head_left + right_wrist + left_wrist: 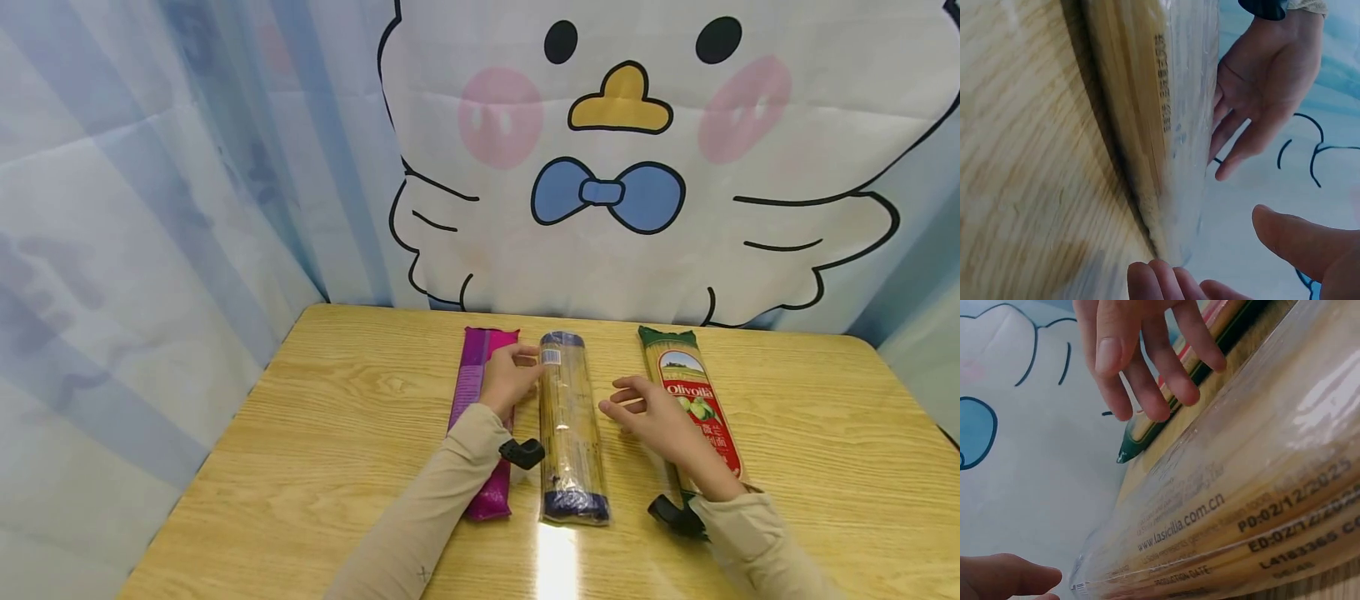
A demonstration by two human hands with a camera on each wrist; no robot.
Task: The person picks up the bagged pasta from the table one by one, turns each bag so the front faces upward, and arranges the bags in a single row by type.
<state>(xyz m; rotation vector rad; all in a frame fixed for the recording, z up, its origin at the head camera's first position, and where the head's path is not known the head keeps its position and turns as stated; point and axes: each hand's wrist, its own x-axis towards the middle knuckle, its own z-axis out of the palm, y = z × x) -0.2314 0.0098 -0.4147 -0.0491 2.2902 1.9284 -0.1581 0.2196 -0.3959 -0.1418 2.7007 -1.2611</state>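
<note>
In the head view a clear pack of spaghetti [573, 425] with dark blue ends lies lengthwise on the table. My left hand [510, 379] is at its upper left edge, fingers loosely bent and reaching over part of a purple pack [471, 379]. Fine print and dates show on the clear pack [1260, 512] in the left wrist view. On the other side, my right hand [660, 421] hovers with fingers spread, thumb toward the clear pack. Its wrist overlaps a green-and-red Olivoilà spaghetti pack [686, 375]. Neither hand grips anything.
The wooden table [360, 417] runs back to a curtain [465, 250] printed with a cartoon bird. Black wrist cameras sit on both sleeves, one beside the clear pack and one over the Olivoilà pack's lower end.
</note>
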